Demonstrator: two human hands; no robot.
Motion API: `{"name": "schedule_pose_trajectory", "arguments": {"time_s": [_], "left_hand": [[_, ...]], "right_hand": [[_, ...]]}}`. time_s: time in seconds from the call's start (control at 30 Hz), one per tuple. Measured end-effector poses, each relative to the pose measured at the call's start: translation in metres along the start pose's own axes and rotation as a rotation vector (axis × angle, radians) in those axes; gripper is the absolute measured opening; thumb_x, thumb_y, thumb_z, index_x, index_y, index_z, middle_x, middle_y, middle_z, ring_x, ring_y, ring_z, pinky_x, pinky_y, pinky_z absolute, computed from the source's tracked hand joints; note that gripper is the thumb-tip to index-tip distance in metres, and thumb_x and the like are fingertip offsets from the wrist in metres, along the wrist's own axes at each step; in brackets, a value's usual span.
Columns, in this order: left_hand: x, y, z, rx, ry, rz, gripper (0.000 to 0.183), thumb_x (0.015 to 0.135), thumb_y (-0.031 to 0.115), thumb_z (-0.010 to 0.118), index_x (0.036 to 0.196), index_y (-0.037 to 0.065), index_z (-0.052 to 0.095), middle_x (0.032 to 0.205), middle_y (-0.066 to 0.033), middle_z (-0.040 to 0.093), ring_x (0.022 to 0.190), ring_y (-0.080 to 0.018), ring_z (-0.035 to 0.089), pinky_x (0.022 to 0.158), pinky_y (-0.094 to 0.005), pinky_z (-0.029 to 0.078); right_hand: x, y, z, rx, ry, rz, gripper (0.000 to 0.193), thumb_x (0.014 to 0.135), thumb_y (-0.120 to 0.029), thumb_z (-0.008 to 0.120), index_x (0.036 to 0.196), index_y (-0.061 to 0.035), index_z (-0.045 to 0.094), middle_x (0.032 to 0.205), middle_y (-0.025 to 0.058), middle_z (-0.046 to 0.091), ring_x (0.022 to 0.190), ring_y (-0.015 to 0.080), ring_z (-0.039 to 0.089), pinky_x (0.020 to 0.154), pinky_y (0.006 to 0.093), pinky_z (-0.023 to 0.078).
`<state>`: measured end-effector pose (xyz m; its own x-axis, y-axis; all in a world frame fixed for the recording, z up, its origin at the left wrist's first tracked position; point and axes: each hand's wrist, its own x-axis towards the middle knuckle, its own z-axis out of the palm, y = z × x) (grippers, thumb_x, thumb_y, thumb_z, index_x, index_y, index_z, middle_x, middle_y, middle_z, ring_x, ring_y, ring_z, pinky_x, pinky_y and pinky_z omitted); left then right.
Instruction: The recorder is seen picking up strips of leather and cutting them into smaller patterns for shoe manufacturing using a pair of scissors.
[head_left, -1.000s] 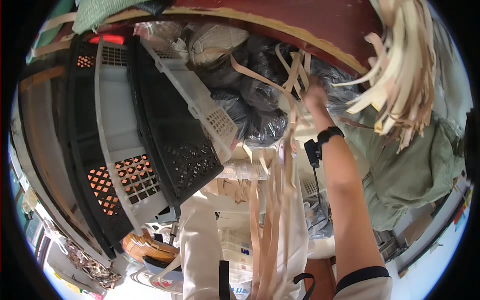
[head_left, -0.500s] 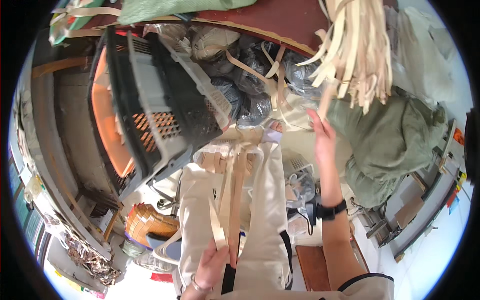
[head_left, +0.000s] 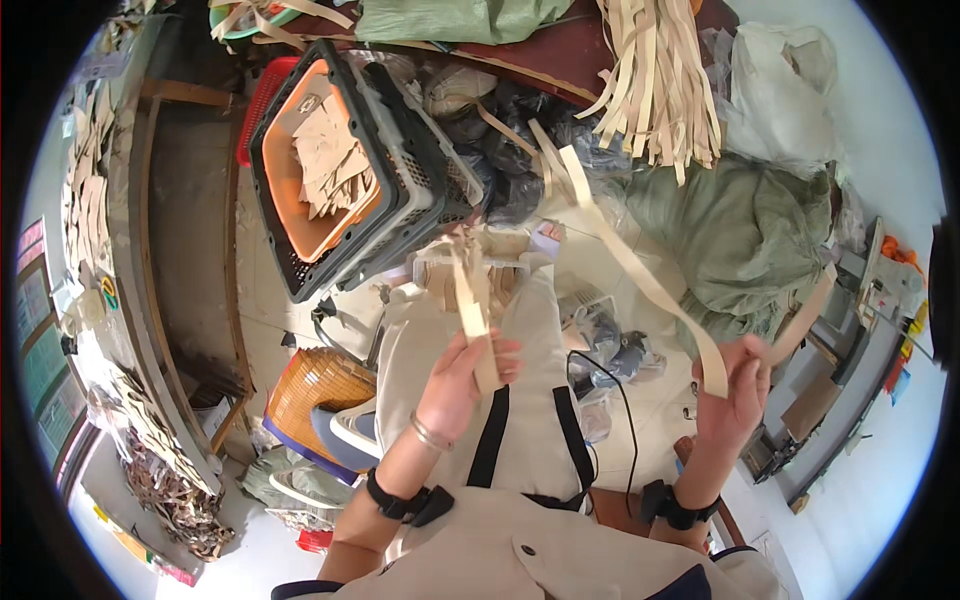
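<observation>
Above my lap, my left hand [head_left: 462, 375] is closed round flat beige strips [head_left: 470, 290] that stretch away from me toward the knees. To the right, my right hand [head_left: 735, 385] pinches a long beige strip [head_left: 640, 275]. That strip curves off to the far middle, and another beige length [head_left: 805, 318] sticks out on the hand's right side; I cannot tell whether it is the same piece. A thick bundle of similar strips [head_left: 665, 90] hangs over the edge of the dark red table [head_left: 515, 62] at the back.
Stacked crates [head_left: 425, 180] stand left of centre, topped by an orange basket [head_left: 285, 205] with beige cut pieces. Grey-green sacking [head_left: 760, 235] lies at right. A woven bamboo seat [head_left: 315, 405] is at lower left. Dark plastic bags [head_left: 515, 195] fill the space under the table.
My right hand has drawn back from near the hanging bundle, bringing a long strip toward me. My left hand has moved forward along its strips. The whole view has shifted.
</observation>
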<state>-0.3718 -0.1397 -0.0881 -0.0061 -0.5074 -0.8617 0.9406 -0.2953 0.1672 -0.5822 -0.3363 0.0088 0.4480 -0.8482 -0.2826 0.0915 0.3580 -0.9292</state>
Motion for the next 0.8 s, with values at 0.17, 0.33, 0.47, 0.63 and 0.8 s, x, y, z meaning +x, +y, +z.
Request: {"name": "schedule_pose_trajectory", "arguments": {"time_s": [0.17, 0.33, 0.47, 0.63, 0.8], "left_hand": [[0.047, -0.037, -0.014, -0.32, -0.205, -0.186, 0.03, 0.099, 0.019, 0.039, 0.124, 0.004, 0.041, 0.124, -0.0207, 0.051, 0.111, -0.0295, 0.055, 0.09, -0.0408, 0.048], [0.093, -0.057, 0.023, -0.692, -0.412, -0.372, 0.025, 0.1, 0.019, 0.037, 0.121, 0.009, 0.045, 0.123, -0.0179, 0.052, 0.112, -0.0313, 0.053, 0.096, -0.0428, 0.045], [0.091, -0.033, 0.066, -0.786, -0.576, -0.157, 0.022, 0.1, 0.02, 0.036, 0.115, 0.01, 0.049, 0.119, -0.0121, 0.054, 0.105, -0.0261, 0.055, 0.095, -0.0412, 0.045], [0.042, 0.009, 0.115, -0.612, -0.704, -0.03, 0.027, 0.101, 0.02, 0.034, 0.122, 0.01, 0.046, 0.131, -0.0109, 0.048, 0.111, -0.0238, 0.053, 0.092, -0.0389, 0.047], [0.002, 0.023, 0.154, -0.261, -0.784, 0.174, 0.026, 0.1, 0.02, 0.035, 0.12, 0.008, 0.046, 0.138, -0.0142, 0.041, 0.121, -0.0304, 0.048, 0.089, -0.036, 0.046]], "right_hand": [[-0.052, -0.057, 0.013, 0.173, -0.08, -0.14, 0.027, 0.099, -0.024, 0.04, 0.118, -0.0069, 0.05, 0.072, 0.0071, 0.049, 0.064, 0.0187, 0.051, 0.04, 0.0336, 0.048], [-0.112, -0.107, 0.008, 0.253, -0.075, -0.196, 0.017, 0.099, -0.015, 0.032, 0.104, -0.0059, 0.045, 0.066, 0.0077, 0.047, 0.04, 0.0167, 0.043, 0.03, 0.0294, 0.041], [-0.166, -0.118, -0.052, 0.079, -0.035, -0.041, 0.018, 0.098, -0.012, 0.034, 0.106, -0.0011, 0.046, 0.059, 0.0081, 0.047, 0.037, 0.0155, 0.047, 0.031, 0.0256, 0.043], [-0.241, -0.097, -0.102, -0.19, 0.509, 0.387, 0.014, 0.094, -0.008, 0.045, 0.098, 0.0017, 0.055, 0.068, 0.011, 0.057, 0.049, 0.0195, 0.057, 0.042, 0.0301, 0.051], [-0.271, -0.046, -0.142, -0.156, 0.357, 0.788, 0.014, 0.087, -0.005, 0.058, 0.099, 0.0029, 0.058, 0.083, 0.0115, 0.062, 0.069, 0.0252, 0.066, 0.061, 0.0361, 0.056]]}}
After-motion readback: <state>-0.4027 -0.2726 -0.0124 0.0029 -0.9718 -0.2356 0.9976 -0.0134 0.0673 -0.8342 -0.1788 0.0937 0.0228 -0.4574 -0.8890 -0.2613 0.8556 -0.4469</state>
